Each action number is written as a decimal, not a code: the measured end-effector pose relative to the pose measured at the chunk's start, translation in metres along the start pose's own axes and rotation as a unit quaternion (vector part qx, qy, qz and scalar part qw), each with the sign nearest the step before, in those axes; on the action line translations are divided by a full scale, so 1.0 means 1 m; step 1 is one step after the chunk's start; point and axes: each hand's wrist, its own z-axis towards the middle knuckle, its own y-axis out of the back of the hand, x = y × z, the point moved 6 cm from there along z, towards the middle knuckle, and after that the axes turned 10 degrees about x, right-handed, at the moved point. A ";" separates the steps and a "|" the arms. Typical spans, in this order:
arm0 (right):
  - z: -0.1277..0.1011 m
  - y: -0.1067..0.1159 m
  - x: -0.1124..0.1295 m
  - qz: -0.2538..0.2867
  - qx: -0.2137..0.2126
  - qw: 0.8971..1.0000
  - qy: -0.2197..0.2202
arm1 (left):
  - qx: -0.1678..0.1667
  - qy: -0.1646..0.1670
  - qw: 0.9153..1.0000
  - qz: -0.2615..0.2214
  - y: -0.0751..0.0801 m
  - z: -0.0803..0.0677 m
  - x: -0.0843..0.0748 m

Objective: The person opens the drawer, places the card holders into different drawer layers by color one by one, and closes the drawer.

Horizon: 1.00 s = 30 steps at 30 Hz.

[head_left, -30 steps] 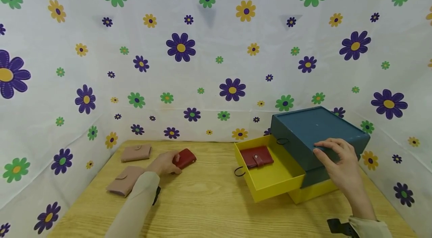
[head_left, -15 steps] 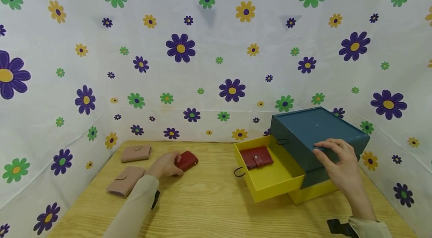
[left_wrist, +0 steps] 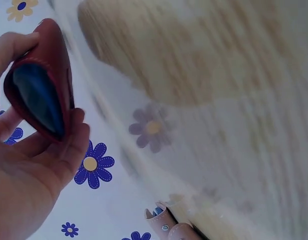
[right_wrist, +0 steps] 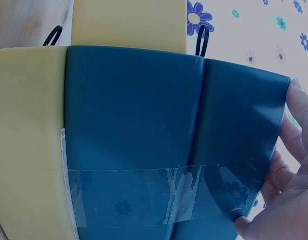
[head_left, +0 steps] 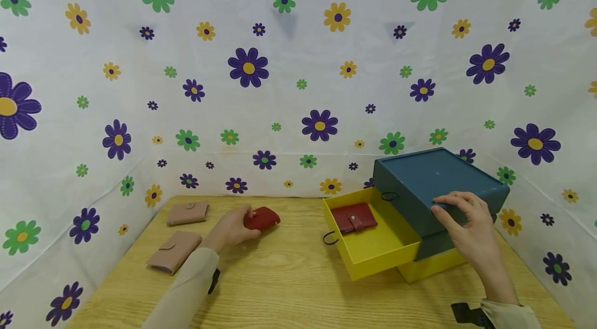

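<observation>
My left hand grips a small red leather card holder at its left end, just over the table. In the left wrist view, the thumb and fingers wrap the card holder, whose end faces the camera and shows bluish clear sleeves inside. On the right, my right hand rests with spread fingers along the top edge of a blue drawer box. The right wrist view shows fingertips at that edge of the box. A yellow drawer stands pulled out, with a dark red snap wallet lying in it.
Two pinkish-beige wallets, a farther one and a nearer one, lie at the table's left. Black pull loops stick out from the open drawer and the box's upper tier. A flowered white curtain surrounds the wooden table.
My left hand has shifted slightly right with the red card holder and tilted it. The right hand, the box and the pulled-out drawer keep their places.
</observation>
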 end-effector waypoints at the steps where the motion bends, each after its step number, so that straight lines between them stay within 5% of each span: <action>1: 0.000 0.000 0.000 0.001 0.001 1.000 0.000 | -0.006 0.003 1.000 -0.005 0.001 -0.001 0.000; 14: 0.002 -0.001 0.002 -0.006 -0.011 1.000 0.014 | -0.118 -0.037 0.990 -0.067 0.020 -0.009 -0.022; 30: 0.000 0.000 0.000 -0.006 -0.014 1.000 0.013 | -0.155 -0.119 0.972 -0.131 0.026 -0.022 -0.073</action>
